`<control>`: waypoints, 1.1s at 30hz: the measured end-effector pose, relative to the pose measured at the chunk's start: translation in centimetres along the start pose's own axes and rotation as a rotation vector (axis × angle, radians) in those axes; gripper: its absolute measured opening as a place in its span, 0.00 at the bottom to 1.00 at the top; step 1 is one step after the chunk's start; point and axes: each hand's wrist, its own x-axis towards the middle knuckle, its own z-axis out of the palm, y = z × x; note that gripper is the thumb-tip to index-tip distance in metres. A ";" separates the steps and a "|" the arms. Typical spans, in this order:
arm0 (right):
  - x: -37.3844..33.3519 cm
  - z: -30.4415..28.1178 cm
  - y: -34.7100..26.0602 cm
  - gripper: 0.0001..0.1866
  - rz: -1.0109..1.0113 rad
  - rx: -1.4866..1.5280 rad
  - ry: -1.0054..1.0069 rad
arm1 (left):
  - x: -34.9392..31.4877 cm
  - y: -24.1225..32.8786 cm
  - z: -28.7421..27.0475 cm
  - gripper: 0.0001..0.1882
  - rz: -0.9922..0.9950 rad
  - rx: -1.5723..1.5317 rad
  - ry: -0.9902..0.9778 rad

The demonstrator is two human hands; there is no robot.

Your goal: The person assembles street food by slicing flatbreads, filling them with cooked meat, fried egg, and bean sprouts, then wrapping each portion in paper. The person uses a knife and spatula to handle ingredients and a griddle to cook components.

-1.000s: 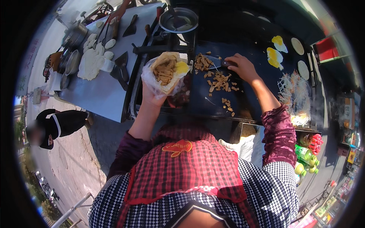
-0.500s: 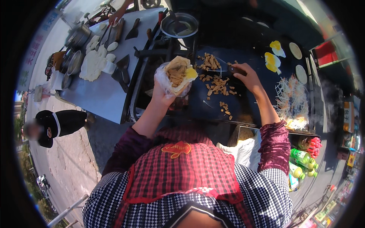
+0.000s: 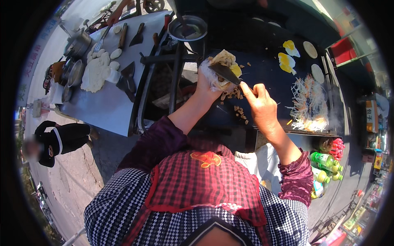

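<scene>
a folded flatbread (image 3: 224, 58), soft, creased and pale tan, is held above the left edge of the dark, smooth griddle (image 3: 271, 106). a crinkled clear plastic bag (image 3: 208, 75) wraps it, and a glossy yellow piece of egg (image 3: 236, 70) shows at its right side. its open end faces up; its long axis is hard to tell under the scraper (image 3: 223, 73), whose flat dark blade lies across the opening, pointing far left from a near-right handle. the left hand (image 3: 204, 86) is curled around the bag from the near left; the right hand (image 3: 262, 107) pinches the scraper's handle, forefinger stretched along it. chopped brown pieces (image 3: 240, 111), small and blocky, lie just beneath. farther right are stringy pale shreds (image 3: 308, 108), flat fried eggs (image 3: 286, 63) and smooth round flatbreads (image 3: 310, 49). at left, lumpy white dough (image 3: 93, 78) rests on a pale board (image 3: 96, 110).
</scene>
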 end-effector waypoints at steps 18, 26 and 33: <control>6.7 9.2 -0.2 0.15 0.234 -0.055 -0.252 | -8.2 8.8 -4.6 0.30 0.178 0.096 0.000; 2.2 -2.5 -2.5 0.15 0.384 0.015 -0.461 | -11.8 12.0 -6.7 0.31 0.112 0.071 -0.071; 4.1 8.5 1.7 0.12 0.465 -0.223 -0.330 | -10.6 11.1 -6.3 0.29 0.090 0.113 -0.040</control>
